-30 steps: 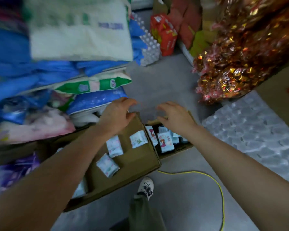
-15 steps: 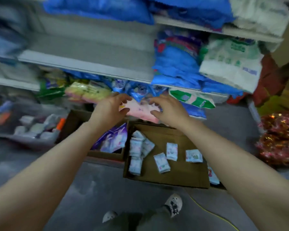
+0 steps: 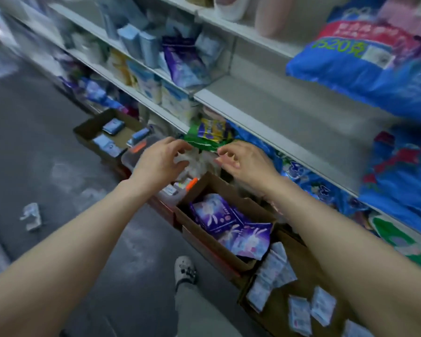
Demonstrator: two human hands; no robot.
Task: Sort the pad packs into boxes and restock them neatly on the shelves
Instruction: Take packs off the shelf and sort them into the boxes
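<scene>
Below, glossy purple pad packs (image 3: 231, 224) in cardboard box (image 3: 204, 190), fingers possibly empty

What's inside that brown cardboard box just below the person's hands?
The brown cardboard box holds glossy purple pad packs printed with white rabbit figures, lying loosely overlapped. Whatever sits beneath them, and the box's bottom, is covered, so I cannot count them.

Two hands: left hand (image 3: 159, 161), right hand (image 3: 244, 162). Four cardboard boxes (image 3: 229, 254) line the floor. One shoe (image 3: 185, 269). One stray pack (image 3: 31, 216) lies apart.
</scene>
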